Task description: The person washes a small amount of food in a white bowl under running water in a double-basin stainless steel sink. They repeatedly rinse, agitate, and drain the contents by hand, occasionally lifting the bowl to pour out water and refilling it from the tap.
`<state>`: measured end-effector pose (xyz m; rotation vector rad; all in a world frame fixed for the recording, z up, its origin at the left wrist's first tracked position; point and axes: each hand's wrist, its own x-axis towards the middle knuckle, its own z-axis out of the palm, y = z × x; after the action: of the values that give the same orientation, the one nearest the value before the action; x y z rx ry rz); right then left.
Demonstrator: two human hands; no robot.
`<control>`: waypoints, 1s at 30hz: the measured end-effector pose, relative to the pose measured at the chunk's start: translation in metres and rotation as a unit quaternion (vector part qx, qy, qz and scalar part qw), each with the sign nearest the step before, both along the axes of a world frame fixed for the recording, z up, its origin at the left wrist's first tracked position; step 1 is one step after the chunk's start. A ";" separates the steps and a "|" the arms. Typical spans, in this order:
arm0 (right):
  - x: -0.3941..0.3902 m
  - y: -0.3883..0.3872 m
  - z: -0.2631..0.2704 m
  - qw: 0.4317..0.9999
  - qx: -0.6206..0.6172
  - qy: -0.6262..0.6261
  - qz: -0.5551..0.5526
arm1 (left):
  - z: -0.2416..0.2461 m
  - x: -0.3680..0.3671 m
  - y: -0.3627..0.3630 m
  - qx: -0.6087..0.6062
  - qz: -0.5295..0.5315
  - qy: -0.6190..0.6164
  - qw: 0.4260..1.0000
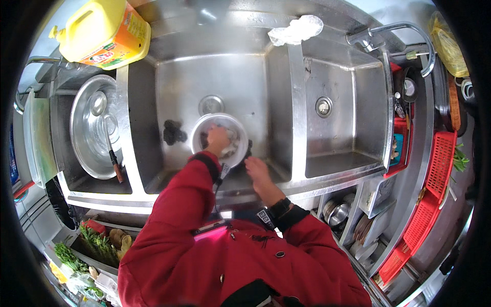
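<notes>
A round white plastic tub (244, 132) stands in the large middle basin (230, 84) of a stainless steel sink, just in front of the drain. Pale, whitish pieces (233, 147) lie inside it. My left hand (218, 139) reaches down into the tub; its fingertips are hidden, so a grip on anything cannot be told. My right hand (257, 172) is just outside the tub, to its lower right, with its fingers partly spread and nothing seen in it. Dark wet matter (174, 132) lies on the basin floor left of the tub, and more shows at its right edge.
The left basin holds a large metal bowl (78, 142) with a long-handled ladle (99, 103). A yellow jug (103, 34) stands at the back left. A plastic bag (297, 30) lies on the back rim. A faucet (406, 27) arches near the right basin (333, 142); red baskets (441, 165) stand beyond.
</notes>
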<state>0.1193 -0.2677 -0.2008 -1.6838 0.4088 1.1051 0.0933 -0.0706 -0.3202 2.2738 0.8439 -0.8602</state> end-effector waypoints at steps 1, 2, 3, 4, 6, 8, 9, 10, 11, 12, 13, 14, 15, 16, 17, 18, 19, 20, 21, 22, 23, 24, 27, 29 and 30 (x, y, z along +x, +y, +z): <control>0.000 0.001 0.004 1.000 0.015 0.018 0.000 | 0.006 0.002 -0.002 -0.002 -0.008 -0.025 1.000; 0.001 0.002 0.008 0.999 0.031 0.033 -0.001 | 0.016 0.004 -0.002 -0.027 0.004 -0.050 0.998; 0.003 0.002 0.012 0.997 0.039 0.059 -0.011 | 0.028 0.005 -0.002 -0.057 0.009 -0.062 0.996; 0.006 0.003 0.015 0.998 0.042 0.054 0.001 | 0.043 0.006 -0.005 -0.041 0.030 -0.087 0.995; 0.011 0.005 0.020 0.997 0.056 0.057 0.007 | 0.074 0.002 -0.008 -0.001 0.072 -0.135 0.988; 0.015 0.006 0.022 0.998 0.047 0.049 0.017 | 0.098 -0.011 -0.010 0.059 0.012 -0.173 0.983; 0.016 0.007 0.022 0.998 0.050 0.040 0.020 | 0.107 -0.019 -0.010 0.099 -0.016 -0.213 0.972; 0.016 0.007 0.021 0.998 0.049 0.036 0.032 | 0.112 -0.026 -0.009 0.077 -0.049 -0.192 0.977; 0.016 0.008 0.019 0.997 0.047 0.031 0.045 | 0.114 -0.032 -0.008 0.070 -0.099 -0.143 0.982; 0.016 0.008 0.017 0.998 0.025 0.038 0.046 | 0.113 -0.037 -0.007 0.052 -0.151 -0.081 0.984; 0.015 0.008 0.015 0.997 0.047 0.026 0.048 | 0.111 -0.040 -0.005 0.035 -0.205 -0.013 0.978; 0.015 0.008 0.013 0.998 0.049 0.025 0.037 | 0.107 -0.041 -0.008 0.069 -0.167 -0.055 0.982; 0.015 0.008 0.012 0.998 0.050 0.031 0.018 | 0.102 -0.040 -0.009 0.105 -0.162 -0.131 0.972; 0.015 0.009 0.011 0.998 0.056 0.019 0.034 | 0.096 -0.037 -0.013 0.126 -0.160 -0.169 0.964; 0.016 0.009 0.011 0.997 0.061 0.014 0.041 | 0.089 -0.034 -0.016 0.165 -0.155 -0.237 0.945; 0.017 0.010 0.010 0.997 0.060 0.016 0.037 | 0.082 -0.030 -0.017 0.129 -0.161 -0.194 0.959; 0.018 0.010 0.010 0.996 0.061 0.022 0.054 | 0.074 -0.027 -0.017 0.111 -0.165 -0.184 0.963; 0.019 0.010 0.010 0.996 0.053 0.034 0.060 | 0.065 -0.021 -0.016 0.091 -0.169 -0.163 0.968; 0.020 0.010 0.008 0.996 0.059 0.047 0.057 | 0.055 -0.016 -0.014 0.047 -0.171 -0.167 0.970; 0.021 0.009 0.007 0.996 0.054 0.042 0.064 | 0.045 -0.011 -0.009 0.000 -0.176 -0.155 0.972; 0.021 0.007 0.004 0.995 0.063 0.039 0.063 | 0.036 -0.008 -0.005 -0.053 -0.174 -0.146 0.972; 0.021 0.006 0.000 0.995 0.075 0.036 0.061 | 0.028 -0.003 0.000 -0.064 -0.163 -0.128 0.976; 0.018 0.004 -0.013 0.995 0.027 0.036 0.091 | 0.018 0.012 0.010 -0.119 -0.118 -0.077 0.983; 0.013 0.009 -0.019 0.995 0.033 0.002 0.097 | 0.029 0.010 0.014 -0.134 -0.028 -0.078 0.988; 0.009 0.014 -0.018 0.995 0.044 -0.005 0.094 | 0.040 0.005 0.014 -0.143 0.022 -0.070 0.987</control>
<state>0.1286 -0.2538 -0.2191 -1.6738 0.1953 1.2322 0.0984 -0.0570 -0.2798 2.0294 0.6587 -0.7399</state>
